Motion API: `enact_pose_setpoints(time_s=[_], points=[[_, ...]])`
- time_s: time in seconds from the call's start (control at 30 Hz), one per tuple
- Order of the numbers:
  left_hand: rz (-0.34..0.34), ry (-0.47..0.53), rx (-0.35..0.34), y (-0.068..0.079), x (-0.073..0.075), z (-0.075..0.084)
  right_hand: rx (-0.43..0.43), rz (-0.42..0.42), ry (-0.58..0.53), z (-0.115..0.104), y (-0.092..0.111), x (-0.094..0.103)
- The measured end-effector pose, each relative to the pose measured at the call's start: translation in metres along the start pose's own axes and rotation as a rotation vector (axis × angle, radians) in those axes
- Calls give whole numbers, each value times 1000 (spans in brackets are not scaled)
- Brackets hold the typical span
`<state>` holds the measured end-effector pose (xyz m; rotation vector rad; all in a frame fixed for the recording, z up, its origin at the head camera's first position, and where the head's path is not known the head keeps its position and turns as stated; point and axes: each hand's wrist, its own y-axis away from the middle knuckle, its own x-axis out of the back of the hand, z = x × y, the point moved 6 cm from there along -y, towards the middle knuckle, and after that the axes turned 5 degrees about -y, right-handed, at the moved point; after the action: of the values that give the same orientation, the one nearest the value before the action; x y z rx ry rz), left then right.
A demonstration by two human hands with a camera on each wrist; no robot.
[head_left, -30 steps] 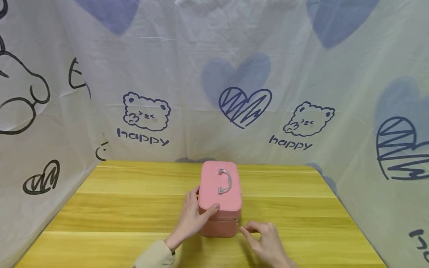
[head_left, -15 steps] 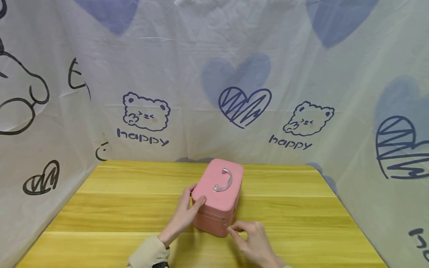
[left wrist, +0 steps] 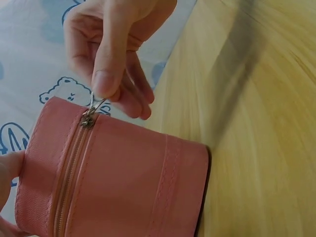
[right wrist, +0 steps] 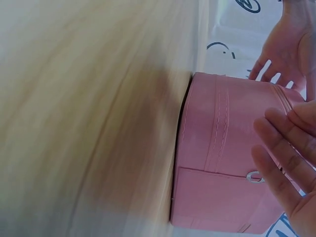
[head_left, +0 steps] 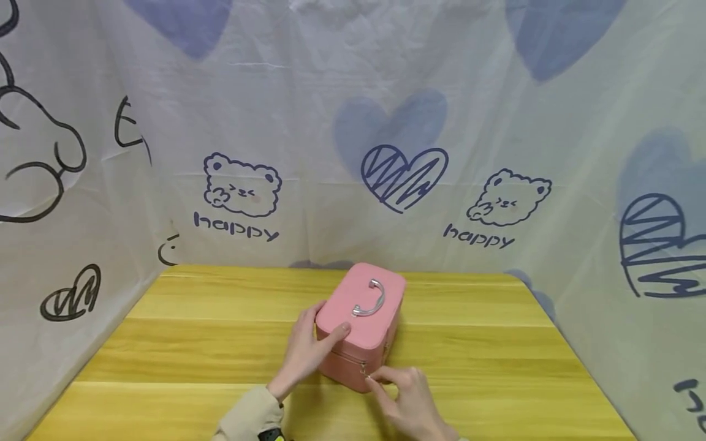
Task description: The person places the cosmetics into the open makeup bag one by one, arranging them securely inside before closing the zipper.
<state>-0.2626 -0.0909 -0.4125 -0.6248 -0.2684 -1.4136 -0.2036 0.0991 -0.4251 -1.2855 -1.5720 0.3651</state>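
A pink vanity case point(head_left: 344, 300) with a rounded-corner lid stands on the table, turned at an angle, its silver handle point(head_left: 379, 301) on top. My left hand point(head_left: 306, 352) holds its near left corner, thumb over the lid and fingers along the side. At the front, my right hand point(head_left: 405, 398) pinches the metal zipper pull point(left wrist: 95, 102) between thumb and forefinger. In the left wrist view, the zipper point(left wrist: 65, 192) runs away from that pull with its teeth meshed. The right wrist view shows my right hand's other fingers point(right wrist: 284, 148) spread close beside the case.
The yellow wood-grain table point(head_left: 496, 355) extends around the case on all sides. A pale cloth point(head_left: 309, 122) printed with hearts and bears hangs behind and at both sides. A metal ring point(right wrist: 255, 177) sits on the case's side.
The case has turned clockwise, its near end swinging left. My right hand has moved left along the front with the zipper pull. My left hand has stayed on the case.
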Motion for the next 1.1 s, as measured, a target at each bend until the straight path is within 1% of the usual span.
enact_pose_setpoints(time_s=[0.1,0.4,0.63,0.83,1.1], points=[[-19,33,-4,-1,2,0,3,15,23,-1,0,2],[-63,103,28,-9,2,-2,18,63,102,-2,-1,6],[-82,118,19,-11,2,-6,44,90,128,0,1,10],[-104,118,11,-12,3,-6,73,105,141,2,2,15],[-123,141,14,-13,4,-4,60,116,160,5,3,22]])
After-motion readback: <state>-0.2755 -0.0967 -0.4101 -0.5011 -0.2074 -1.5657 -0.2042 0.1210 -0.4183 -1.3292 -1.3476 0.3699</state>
